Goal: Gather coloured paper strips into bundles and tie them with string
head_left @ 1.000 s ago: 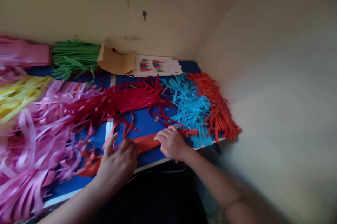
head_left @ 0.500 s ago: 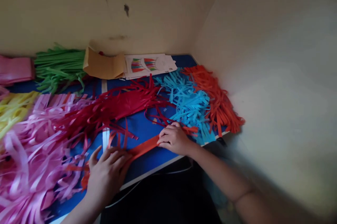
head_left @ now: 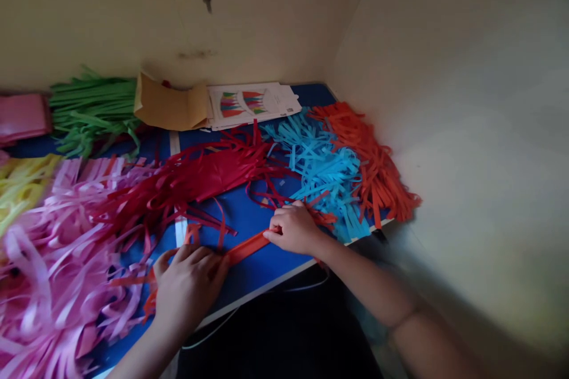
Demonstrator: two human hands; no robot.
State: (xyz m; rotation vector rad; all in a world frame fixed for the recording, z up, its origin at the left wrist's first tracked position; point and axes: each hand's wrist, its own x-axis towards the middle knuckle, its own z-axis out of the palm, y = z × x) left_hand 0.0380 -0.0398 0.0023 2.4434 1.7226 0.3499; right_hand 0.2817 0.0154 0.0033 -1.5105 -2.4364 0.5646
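Note:
An orange strip (head_left: 249, 248) is stretched between my two hands, low over the blue table (head_left: 267, 272) near its front edge. My left hand (head_left: 189, 281) is closed on the strip's left part, with loose orange ends showing past its fingers. Pinched in my right hand (head_left: 293, 229) is the strip's right end. Just behind the hands lies a bundle of red fringe (head_left: 208, 176). Blue fringe (head_left: 326, 168) and orange fringe (head_left: 377, 171) lie beyond my right hand.
Pink fringe (head_left: 48, 266) and yellow fringe (head_left: 22, 180) cover the left side. Along the wall are folded pink paper (head_left: 23, 115), green fringe (head_left: 95, 106), a brown cardboard piece (head_left: 171, 105) and printed sheets (head_left: 275, 100). A wall (head_left: 466, 100) rises on the right.
The orange strip between my hands looks narrower and its visible stretch shorter. My left hand has turned slightly, and my right fingers have curled more tightly at the strip's end. The view has shifted a little.

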